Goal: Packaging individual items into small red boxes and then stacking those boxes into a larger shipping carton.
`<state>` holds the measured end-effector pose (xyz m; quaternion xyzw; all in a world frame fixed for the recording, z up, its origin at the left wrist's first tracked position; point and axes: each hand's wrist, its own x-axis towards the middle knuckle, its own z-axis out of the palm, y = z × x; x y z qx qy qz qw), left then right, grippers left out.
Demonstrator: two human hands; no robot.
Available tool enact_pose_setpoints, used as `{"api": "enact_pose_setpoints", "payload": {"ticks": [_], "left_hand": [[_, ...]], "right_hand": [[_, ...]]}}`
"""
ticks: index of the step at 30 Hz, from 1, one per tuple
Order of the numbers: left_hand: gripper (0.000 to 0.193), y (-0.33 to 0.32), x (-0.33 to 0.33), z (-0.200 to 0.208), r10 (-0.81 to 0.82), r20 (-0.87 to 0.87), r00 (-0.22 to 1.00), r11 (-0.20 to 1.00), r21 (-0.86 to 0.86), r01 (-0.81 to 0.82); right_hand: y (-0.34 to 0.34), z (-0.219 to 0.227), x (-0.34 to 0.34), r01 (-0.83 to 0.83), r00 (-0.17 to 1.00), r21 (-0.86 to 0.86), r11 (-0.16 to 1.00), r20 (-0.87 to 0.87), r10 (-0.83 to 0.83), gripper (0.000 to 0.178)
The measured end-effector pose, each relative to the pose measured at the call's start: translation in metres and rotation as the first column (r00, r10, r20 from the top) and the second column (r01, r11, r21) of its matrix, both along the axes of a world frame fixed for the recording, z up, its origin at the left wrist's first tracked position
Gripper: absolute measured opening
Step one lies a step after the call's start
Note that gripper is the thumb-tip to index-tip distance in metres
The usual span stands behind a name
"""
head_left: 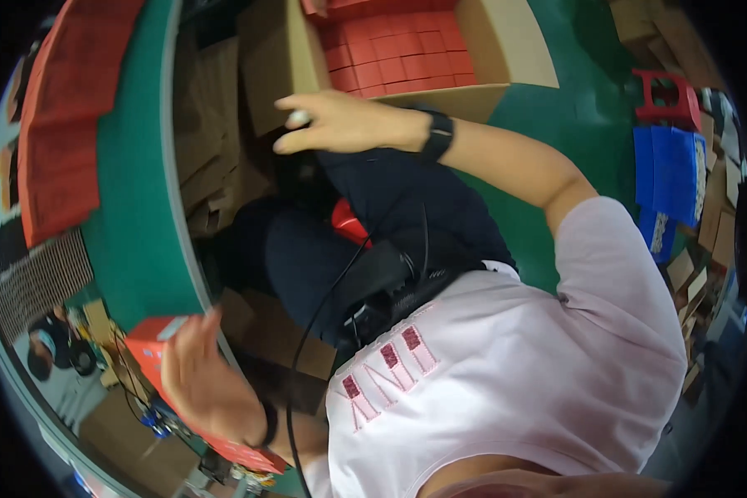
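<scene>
My right hand is over my legs, beside the near flap side of an open cardboard carton. Its thumb and fingers are spread, and a small white covering or piece shows at one fingertip. Inside the carton, small red boxes sit packed in rows. Over at the lower left, my left hand is blurred by motion, fingers stretched out. It overlaps a red box at the edge of the green table; whether it touches the box I cannot make out.
Red packages line the table's far left. Flattened cardboard lies below the table edge. A red stool and blue bins stand at the right. A black cable hangs across my front. Another person appears at the far left.
</scene>
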<state>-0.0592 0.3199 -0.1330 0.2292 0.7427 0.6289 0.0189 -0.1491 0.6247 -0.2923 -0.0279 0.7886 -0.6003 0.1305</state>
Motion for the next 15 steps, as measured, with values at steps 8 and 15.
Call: {"api": "enact_pose_setpoints", "payload": {"ticks": [8,15], "left_hand": [[0.068,0.128,-0.189,-0.134,-0.206,0.557,0.805,0.867,-0.278,0.414],[0.097,0.179,-0.226,-0.308,0.214,0.845,0.49,0.821,-0.428,0.379]], "right_hand": [[0.11,-0.082,0.146,0.667,0.571,0.267,0.696,0.418,-0.707,0.082],[0.161,-0.101,0.13,0.746,0.452,0.204,0.634,0.544,-0.707,0.054]]}}
